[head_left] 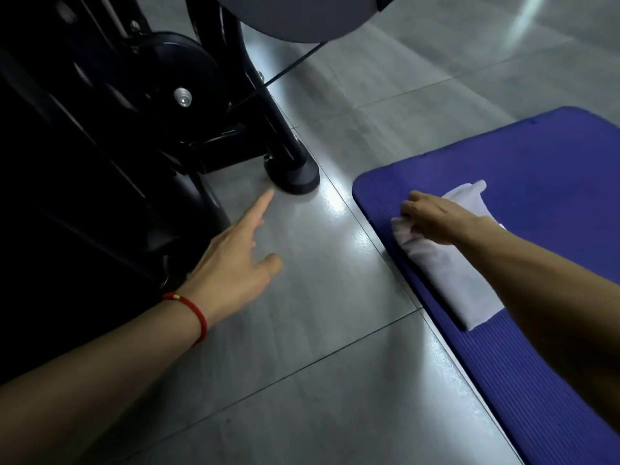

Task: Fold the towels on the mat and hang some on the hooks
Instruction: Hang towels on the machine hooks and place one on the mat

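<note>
A white towel (449, 273) lies folded into a long strip on the blue ribbed mat (553, 169), near the mat's left edge. My right hand (432, 216) rests on the towel's far end with its fingers curled round the cloth there. A second bit of white towel (466, 191) shows just beyond that hand. My left hand (235, 256) hovers over the grey floor to the left of the mat, fingers straight and holding nothing, with a red cord on the wrist. No hooks are in view.
A black exercise machine (134, 112) fills the upper left, its round foot (295, 176) standing on the grey tiled floor (302, 347) just beyond my left fingertips. A grey rounded panel (295, 15) hangs at the top.
</note>
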